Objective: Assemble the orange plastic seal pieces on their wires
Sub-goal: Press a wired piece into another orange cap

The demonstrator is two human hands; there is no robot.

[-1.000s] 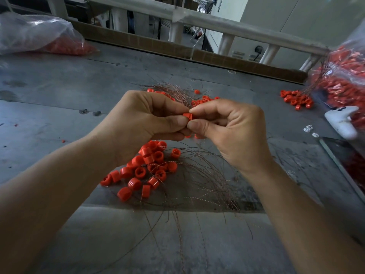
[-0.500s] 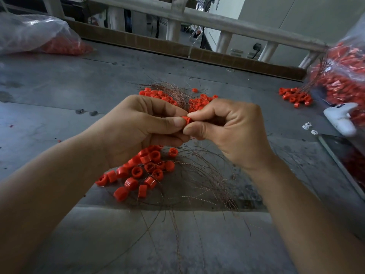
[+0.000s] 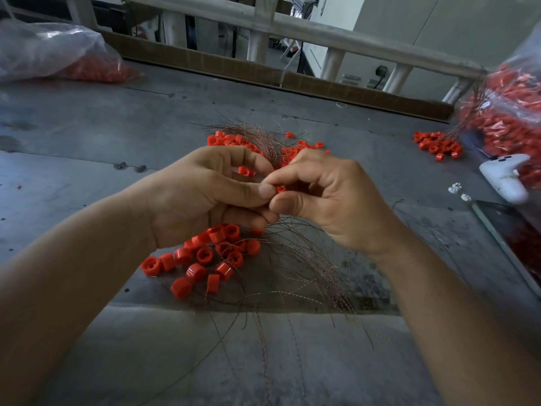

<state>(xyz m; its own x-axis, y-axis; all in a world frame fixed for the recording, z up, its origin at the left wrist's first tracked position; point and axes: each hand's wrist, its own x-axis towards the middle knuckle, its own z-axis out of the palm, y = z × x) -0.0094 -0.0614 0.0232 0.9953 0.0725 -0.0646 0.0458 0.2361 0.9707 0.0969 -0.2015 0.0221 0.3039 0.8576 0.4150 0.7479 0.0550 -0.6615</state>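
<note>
Above the near pile of orange caps (image 3: 205,256) and loose wires (image 3: 307,259), the left hand (image 3: 205,197) and right hand (image 3: 330,200) meet fingertip to fingertip, both pinching one small orange seal piece (image 3: 280,189), lifted clear, probably so its wire can be threaded.

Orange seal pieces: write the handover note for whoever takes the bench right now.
Left hand: thumb and fingers pinch one orange seal piece.
Right hand: pinches the same piece from the other side.
Things: near pile of seals tangled with wires below the hands; far pile behind them; small pile at right; bag far left and bag far right, both holding orange pieces.
Done: cannot tell which piles are finished.
Left: probably finish the piece in hand, then take the next.
</note>
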